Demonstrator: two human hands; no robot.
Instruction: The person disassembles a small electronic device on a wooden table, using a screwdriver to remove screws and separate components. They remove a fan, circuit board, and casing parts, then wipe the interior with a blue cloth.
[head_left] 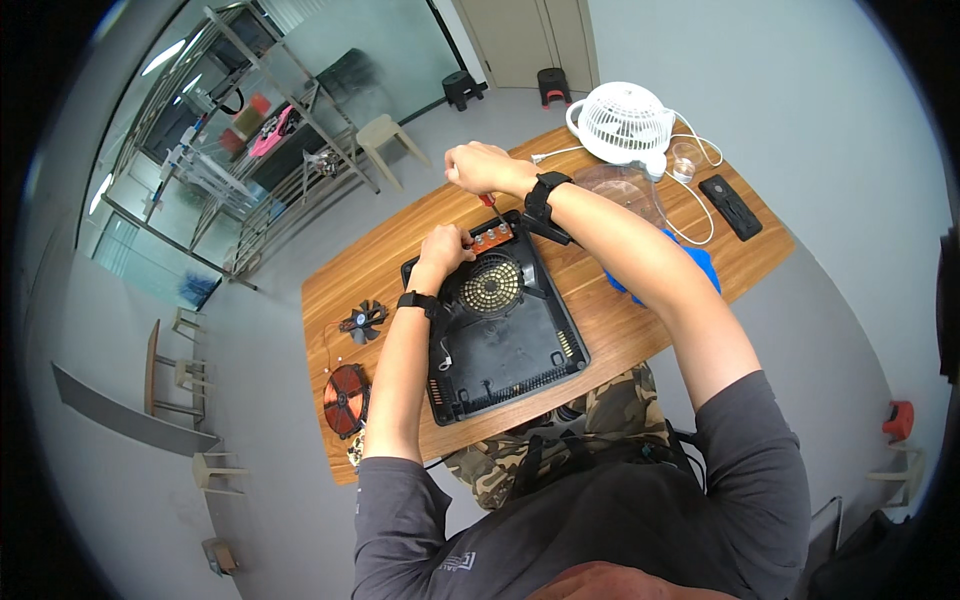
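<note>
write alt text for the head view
A person's right hand grips a red-handled screwdriver at an orange-brown circuit board in a black casing, the left hand by the board's left end. A small black fan and copper coil lie left of the casing; a white fan sits to its right.

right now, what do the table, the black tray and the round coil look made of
The table looks like wood or wood-look laminate, smooth, with brown grain. The black tray seems moulded plastic, matte, with slots and ribs formed in it. The round coil is probably copper wire, perhaps slightly shiny, going by its reddish-brown colour.
</note>
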